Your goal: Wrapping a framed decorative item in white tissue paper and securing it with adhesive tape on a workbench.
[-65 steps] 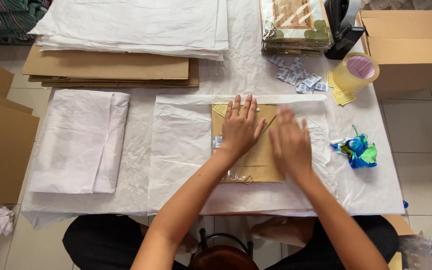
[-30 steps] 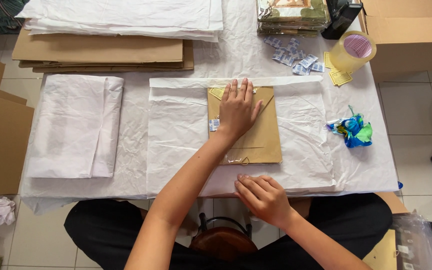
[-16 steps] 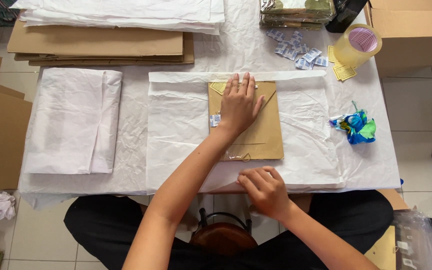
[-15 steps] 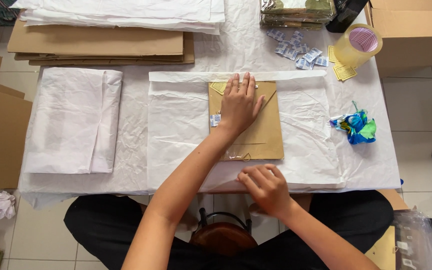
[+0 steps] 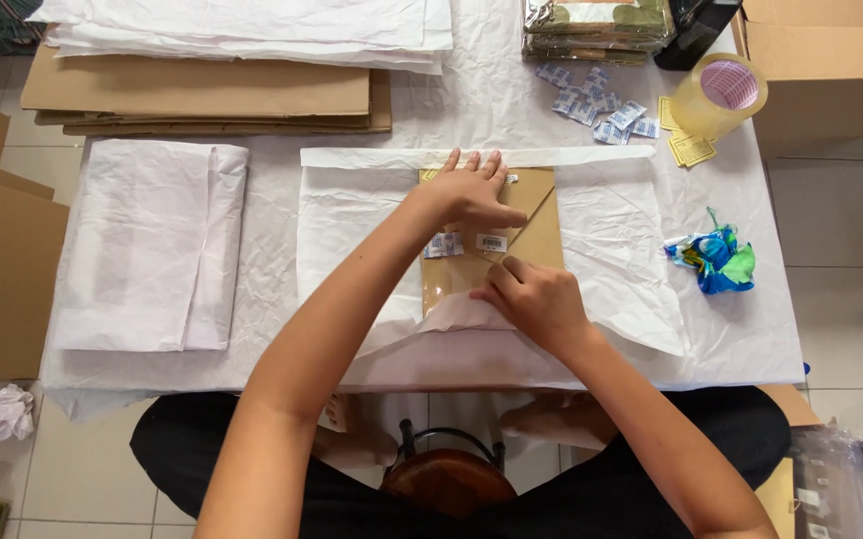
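A flat brown envelope-like packet (image 5: 536,225) with small white labels lies on a spread sheet of white tissue paper (image 5: 611,220) in the middle of the table. My left hand (image 5: 471,190) presses flat on the packet's upper part, fingers spread. My right hand (image 5: 536,299) pinches the near edge of the tissue paper and has it folded up over the packet's lower part. The packet's bottom edge is hidden under that fold and my hand.
A folded white sheet stack (image 5: 152,245) lies at left. Flat cardboard (image 5: 202,95) and more white sheets (image 5: 252,25) sit at the back. A tape roll (image 5: 719,95), small sachets (image 5: 596,105), yellow tags (image 5: 689,150), a crumpled blue-green wrapper (image 5: 716,262) and an open carton (image 5: 831,60) are at right.
My right hand left the packet, took the near edge of the tissue paper at the table's front and has lifted it up over the packet's lower part. My left hand stayed pressing on the packet.
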